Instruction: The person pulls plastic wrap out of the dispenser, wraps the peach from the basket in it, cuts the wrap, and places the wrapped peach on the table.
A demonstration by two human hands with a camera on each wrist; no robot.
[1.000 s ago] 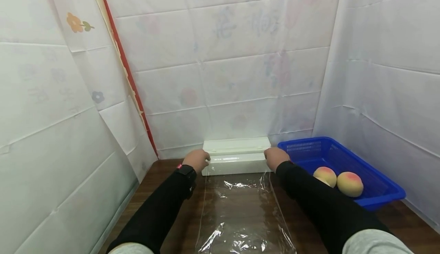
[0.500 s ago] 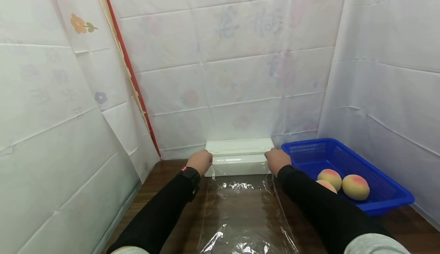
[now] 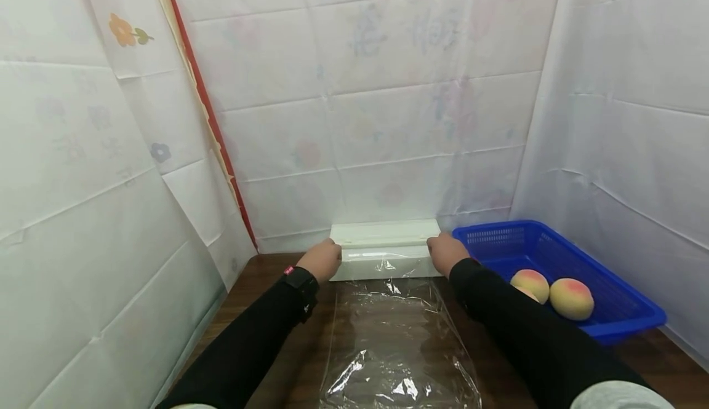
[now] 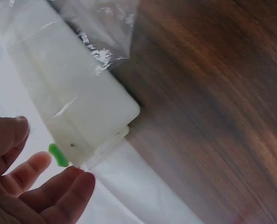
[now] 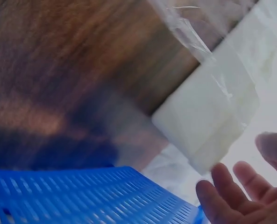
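A white cling film dispenser [image 3: 382, 267] lies across the far end of the dark wooden table, its lid [image 3: 384, 230] raised behind. Clear cling film [image 3: 396, 341] stretches from it toward me, shiny and wrinkled. My left hand [image 3: 322, 260] is at the dispenser's left end; the left wrist view shows its fingertips at the corner, near a green piece [image 4: 58, 155], thumb apart. At the right end is my right hand [image 3: 445, 254]. In the right wrist view its fingertips [image 5: 221, 173] meet the dispenser's corner, with the thumb away from them. No pinched film shows in either hand.
A blue plastic basket [image 3: 620, 295] stands on the right side of the table, close to my right forearm. Several peaches [image 3: 572, 299] lie in it. White sheeting [image 3: 382, 120] walls off the back and both sides.
Both hands stay at the dispenser's ends, with little movement. The film by the dispenser looks slacker and more wrinkled now. The head view has shifted slightly.
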